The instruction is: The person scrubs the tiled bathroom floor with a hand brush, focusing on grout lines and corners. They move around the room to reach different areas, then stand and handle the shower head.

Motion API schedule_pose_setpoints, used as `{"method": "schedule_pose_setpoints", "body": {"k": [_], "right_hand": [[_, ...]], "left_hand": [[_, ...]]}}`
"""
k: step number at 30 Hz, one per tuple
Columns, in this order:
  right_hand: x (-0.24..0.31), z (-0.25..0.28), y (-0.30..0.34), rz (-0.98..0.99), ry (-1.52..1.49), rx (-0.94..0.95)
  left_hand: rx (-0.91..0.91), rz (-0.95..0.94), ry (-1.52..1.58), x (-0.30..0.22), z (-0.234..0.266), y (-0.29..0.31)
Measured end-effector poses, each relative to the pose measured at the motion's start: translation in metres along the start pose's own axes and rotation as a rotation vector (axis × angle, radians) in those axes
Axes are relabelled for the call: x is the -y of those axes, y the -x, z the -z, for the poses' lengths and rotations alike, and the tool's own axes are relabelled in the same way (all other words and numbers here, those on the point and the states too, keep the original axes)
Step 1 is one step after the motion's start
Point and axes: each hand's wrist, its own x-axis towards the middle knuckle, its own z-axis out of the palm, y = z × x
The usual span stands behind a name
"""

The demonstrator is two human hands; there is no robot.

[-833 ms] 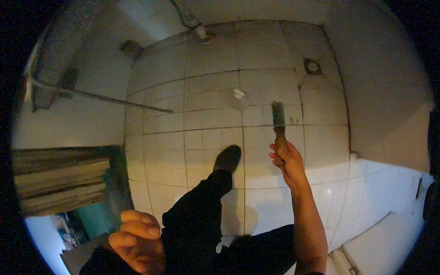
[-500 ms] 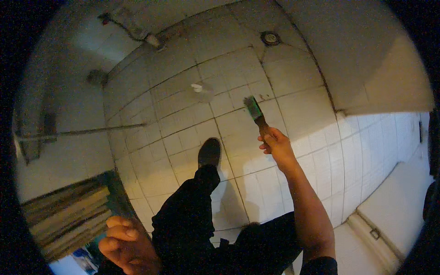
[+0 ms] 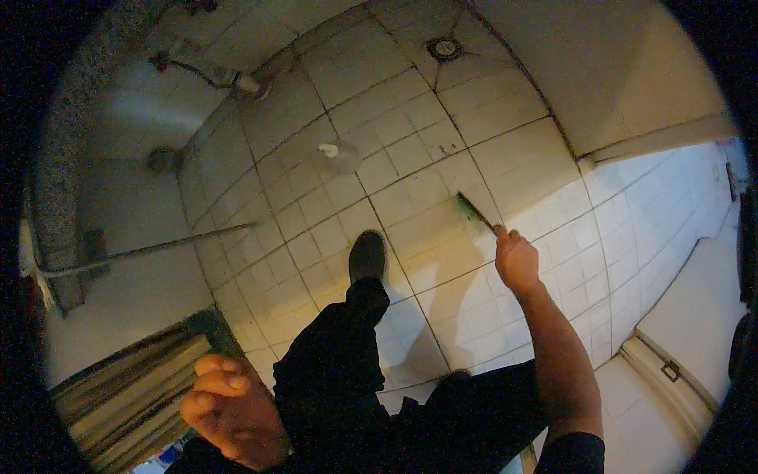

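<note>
My right hand [image 3: 518,259] grips the dark handle of a brush [image 3: 476,212], which points up and left above the tiled floor [image 3: 418,221]. The brush has a green part towards its bristle end, now turned mostly edge-on. Low at the left, my left hand [image 3: 229,407] is raised with its fingers curled into a fist; nothing shows in it. A translucent container [image 3: 341,156] with a white top is on the floor ahead of my shoe [image 3: 368,257].
A round floor drain [image 3: 444,49] lies at the far right, near the wall. From the left, a long thin stick [image 3: 150,245] reaches over the floor. Ribbed tan material [image 3: 134,387] lies at lower left. A pale panel with a metal latch [image 3: 670,371] is at lower right.
My right hand has moved right and slightly down, and the brush has turned edge-on, leaning more to the left. The left hand stays curled. The whole view has shifted slightly.
</note>
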Motion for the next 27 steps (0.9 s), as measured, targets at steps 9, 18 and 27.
{"method": "schedule_pose_setpoints", "body": {"k": [9,18,27], "right_hand": [[-0.006,0.002,-0.016,0.001,-0.370,-0.046],[-0.001,0.008,-0.019,-0.084,-0.076,0.017],[-0.023,-0.004,-0.019,-0.117,-0.021,0.129]], "left_hand": [[-0.034,-0.057,-0.204,-0.011,-0.020,0.010],[-0.003,-0.020,-0.055,-0.013,-0.011,0.013],[-0.050,-0.103,-0.111,-0.010,-0.029,0.021]]}}
